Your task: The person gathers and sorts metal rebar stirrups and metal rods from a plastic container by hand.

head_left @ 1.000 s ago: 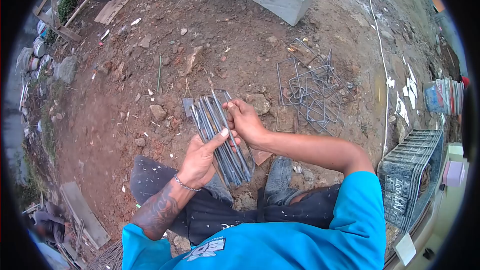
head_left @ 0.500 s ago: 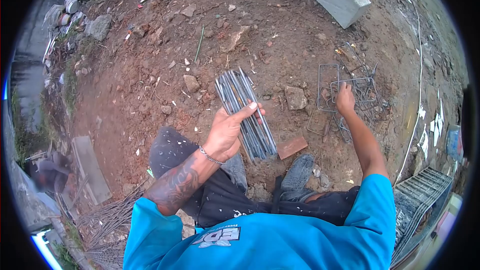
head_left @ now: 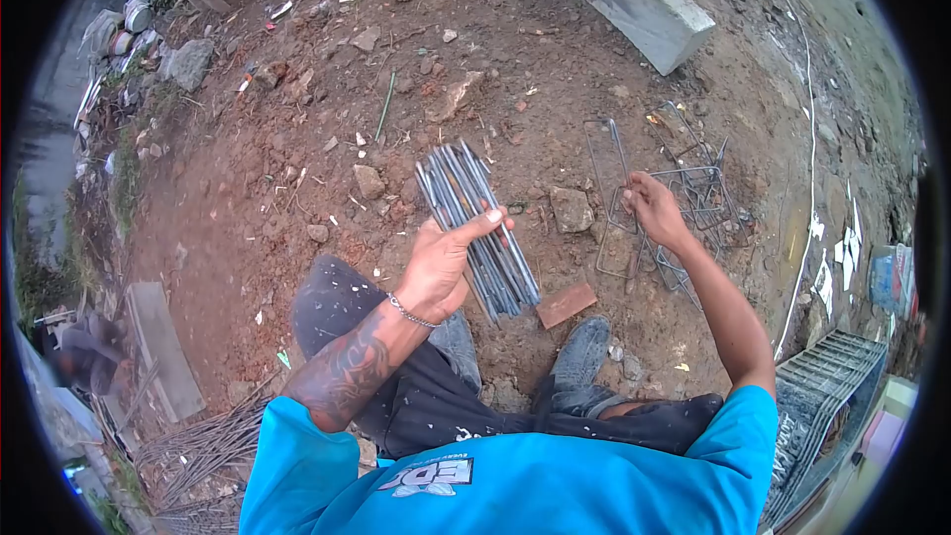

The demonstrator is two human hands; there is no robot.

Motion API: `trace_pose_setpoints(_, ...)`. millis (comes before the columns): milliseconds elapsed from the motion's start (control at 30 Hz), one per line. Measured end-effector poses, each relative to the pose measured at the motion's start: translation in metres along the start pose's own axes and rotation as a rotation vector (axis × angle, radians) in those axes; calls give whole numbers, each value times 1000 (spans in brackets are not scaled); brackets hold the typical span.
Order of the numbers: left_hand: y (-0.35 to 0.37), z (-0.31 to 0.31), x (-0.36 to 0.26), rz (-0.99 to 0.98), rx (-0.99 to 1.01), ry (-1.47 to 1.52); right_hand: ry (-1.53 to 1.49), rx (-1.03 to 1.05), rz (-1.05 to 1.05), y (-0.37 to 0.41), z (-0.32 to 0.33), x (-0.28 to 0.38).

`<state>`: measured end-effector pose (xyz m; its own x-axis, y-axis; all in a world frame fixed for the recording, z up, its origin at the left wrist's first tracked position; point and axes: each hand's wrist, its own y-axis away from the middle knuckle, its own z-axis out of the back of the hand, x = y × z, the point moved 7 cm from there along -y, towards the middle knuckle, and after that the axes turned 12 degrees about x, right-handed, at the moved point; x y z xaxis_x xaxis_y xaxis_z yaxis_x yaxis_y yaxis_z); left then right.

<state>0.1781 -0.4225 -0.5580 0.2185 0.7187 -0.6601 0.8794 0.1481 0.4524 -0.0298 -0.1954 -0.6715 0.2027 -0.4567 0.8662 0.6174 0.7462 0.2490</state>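
Note:
My left hand (head_left: 441,263) grips a stack of bent steel rebar stirrups (head_left: 451,183), thumb across the top and the stack slanting above my knees. To the right, my right hand (head_left: 656,210) pinches a thin rectangular stirrup (head_left: 618,146), its frame slightly blurred and partly hidden by the fingers. Beneath and beyond that hand lies a loose, tangled pile of stirrups (head_left: 711,178) on the dirt. The two hands are apart, with the stack and the single stirrup not touching.
A red brick (head_left: 567,306) lies by my right shoe. Stones such as this rock (head_left: 572,209) dot the soil. A concrete post (head_left: 634,0) lies ahead. Rebar cages (head_left: 832,386) stand at right, long steel rods (head_left: 203,456) and a board (head_left: 163,352) at lower left.
My right hand has moved left from the pile, bringing a rectangular stirrup with it. The left hand still holds the stack, nearly in place. The view has shifted slightly.

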Motion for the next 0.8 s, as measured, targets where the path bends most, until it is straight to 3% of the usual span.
trace_pose_setpoints(200, 8, -3, -12, -22, 17, -10, -184, 93, 23, 0, -6, 108)
trace_pose_setpoints(400, 14, -4, -20, -59, 52, -60, -298, 100, 106, 6, -14, 139)
trace_pose_setpoints(567, 13, -1, -19, -79, 21, -75, -375, 239, -74, 27, -48, 176)
trace_pose_setpoints(633, 9, -9, -12, -42, 37, -66, -380, 287, 5, 31, -73, 183)
trace_pose_setpoints(767, 11, -15, 1, 18, 33, -52, -306, 134, 268, 48, -101, 200)
trace_pose_setpoints(800, 11, -11, 4, 23, 19, -72, -310, 121, 251, 52, -101, 196)
